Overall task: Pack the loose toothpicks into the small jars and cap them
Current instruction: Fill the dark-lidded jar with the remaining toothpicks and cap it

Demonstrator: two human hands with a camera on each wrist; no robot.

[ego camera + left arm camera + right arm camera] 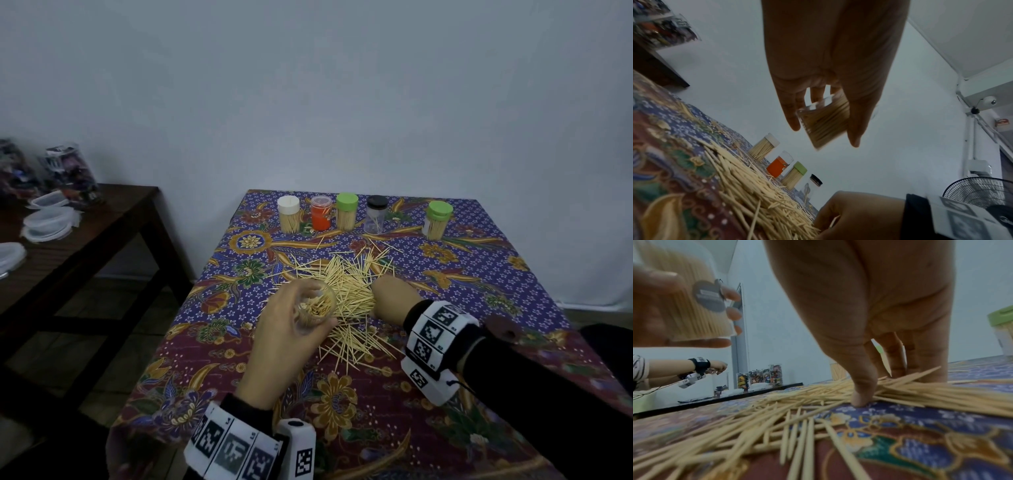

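Left hand (284,329) curled round one uncapped clear jar (313,305), partly filled, lifted above the loose toothpicks (346,294) heaped mid-table on the patterned cloth (479,274). Right hand (394,298) down in the heap, thumb and fingers (861,395) pinching a few sticks. Five capped jars (346,210) along the far edge: one white-lidded, one orange, two green, one black.

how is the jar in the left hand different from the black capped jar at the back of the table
The jar in the left hand has no cap, while the black-capped jar is closed. The held jar is tilted and off the table in the left hand; the black-capped one stands upright on the tablecloth. The held jar is packed with toothpicks; the black-capped one holds only a few. Both are small and clear.
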